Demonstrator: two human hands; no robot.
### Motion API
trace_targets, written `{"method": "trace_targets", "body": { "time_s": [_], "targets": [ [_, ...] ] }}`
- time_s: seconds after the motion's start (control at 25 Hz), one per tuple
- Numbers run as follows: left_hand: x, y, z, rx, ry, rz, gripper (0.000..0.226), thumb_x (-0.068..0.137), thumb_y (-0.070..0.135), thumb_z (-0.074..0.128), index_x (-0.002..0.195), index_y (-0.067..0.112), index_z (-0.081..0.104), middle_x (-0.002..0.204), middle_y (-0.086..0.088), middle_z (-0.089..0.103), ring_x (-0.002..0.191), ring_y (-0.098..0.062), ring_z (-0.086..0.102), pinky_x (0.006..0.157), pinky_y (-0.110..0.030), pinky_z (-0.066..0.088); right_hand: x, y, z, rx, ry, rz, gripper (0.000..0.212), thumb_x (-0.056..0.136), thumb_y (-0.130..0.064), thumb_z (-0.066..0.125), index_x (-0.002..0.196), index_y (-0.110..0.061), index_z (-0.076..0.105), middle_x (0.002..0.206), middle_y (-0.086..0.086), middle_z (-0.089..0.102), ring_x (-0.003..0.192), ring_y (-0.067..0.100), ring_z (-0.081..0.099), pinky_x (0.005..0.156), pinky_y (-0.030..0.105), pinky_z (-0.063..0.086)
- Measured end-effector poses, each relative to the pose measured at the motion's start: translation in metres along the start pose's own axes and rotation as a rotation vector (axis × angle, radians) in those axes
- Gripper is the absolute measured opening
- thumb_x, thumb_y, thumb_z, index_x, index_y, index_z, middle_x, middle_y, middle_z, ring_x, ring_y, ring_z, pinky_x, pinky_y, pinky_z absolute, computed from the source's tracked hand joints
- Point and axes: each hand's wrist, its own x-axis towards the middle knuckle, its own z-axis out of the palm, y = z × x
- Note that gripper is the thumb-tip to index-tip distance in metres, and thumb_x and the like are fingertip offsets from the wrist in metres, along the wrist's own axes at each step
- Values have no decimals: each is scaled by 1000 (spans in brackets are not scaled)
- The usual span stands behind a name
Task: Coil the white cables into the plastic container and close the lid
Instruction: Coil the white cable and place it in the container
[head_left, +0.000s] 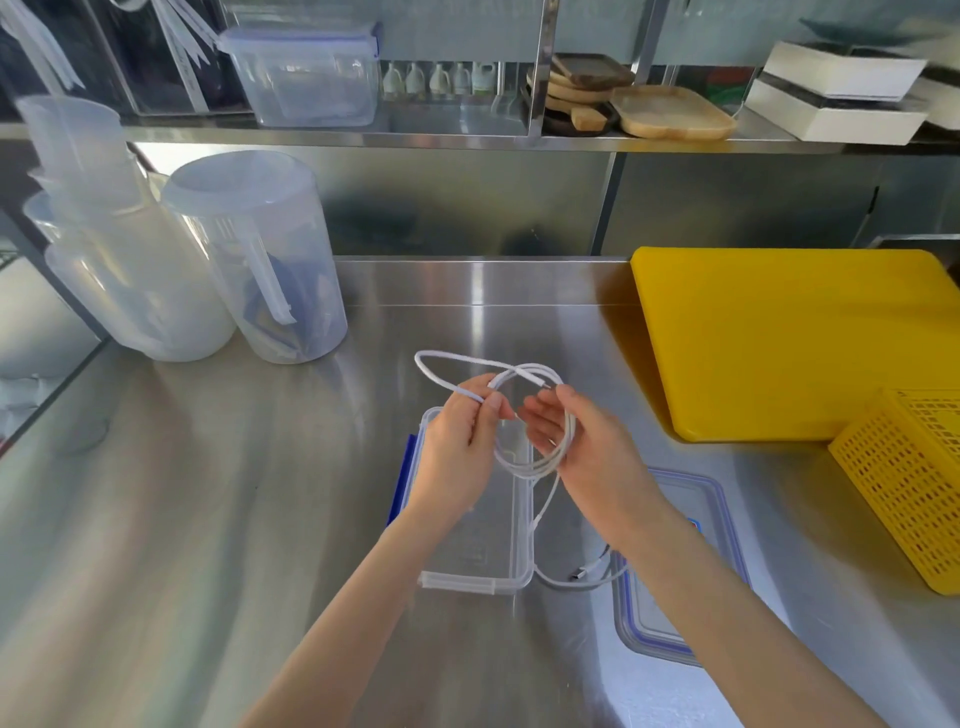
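A white cable (540, 464) hangs in loose loops between my hands, above a clear rectangular plastic container (511, 551) on the steel counter. My left hand (460, 447) pinches one strand of the cable between thumb and fingers. My right hand (582, 441) has the loops draped over its palm, fingers loosely curled round them. One end of the cable trails down to the counter beside the container, where a plug (582, 571) lies. The container's lid (691, 499), clear with a blue seal, lies flat to the right, partly under my right forearm.
A yellow cutting board (789, 343) and a yellow perforated basket (909, 483) sit at the right. Clear plastic jugs (249, 260) stand at the left. A shelf behind holds another lidded container (306, 78), wooden trays (670, 111) and boxes.
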Motion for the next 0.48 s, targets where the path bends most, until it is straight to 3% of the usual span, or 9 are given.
{"method": "trace_targets", "body": {
  "time_s": [0.08, 0.16, 0.28, 0.32, 0.4, 0.48],
  "targets": [
    [0, -3, 0, 11, -32, -4, 34, 96, 11, 38, 68, 26, 50, 95, 4, 59, 69, 7, 52, 66, -4, 36, 3, -9, -5, 105, 8, 79, 24, 93, -18, 41, 77, -11, 58, 52, -4, 54, 50, 8, 55, 62, 23, 54],
    [2, -4, -2, -131, -18, -92, 33, 97, 16, 36, 71, 27, 54, 93, 1, 62, 76, -6, 53, 74, -14, 41, 5, -11, -8, 99, -15, 100, 24, 95, -19, 38, 79, -11, 55, 40, -8, 37, 36, 5, 35, 42, 18, 44],
    [9, -2, -8, -470, 23, -232, 33, 98, 18, 33, 77, 18, 59, 106, 2, 65, 93, -10, 61, 81, -19, 50, 4, -11, -13, 65, -15, 64, 27, 95, -20, 38, 76, -12, 56, 35, -9, 32, 33, 4, 26, 34, 15, 28],
    [12, -1, -13, -538, 51, -267, 34, 98, 17, 32, 77, 16, 58, 103, 1, 67, 94, -10, 62, 82, -21, 51, 3, -12, -14, 45, -9, 52, 28, 95, -21, 38, 75, -13, 55, 35, -8, 31, 32, 4, 25, 33, 15, 26],
    [17, -2, -27, -717, 122, -331, 32, 98, 14, 33, 73, 14, 53, 77, 3, 66, 77, -9, 67, 79, -28, 53, 2, -15, -15, -9, 9, 42, 30, 96, -22, 38, 72, -13, 54, 34, -8, 30, 32, 5, 24, 32, 14, 24],
    [22, -4, -38, -886, 179, -379, 30, 97, 12, 33, 71, 13, 47, 51, 6, 54, 48, -8, 58, 63, -28, 58, 0, -15, -17, -38, 25, 53, 29, 95, -22, 38, 72, -13, 54, 35, -7, 29, 32, 5, 23, 32, 14, 24]
  ]
}}
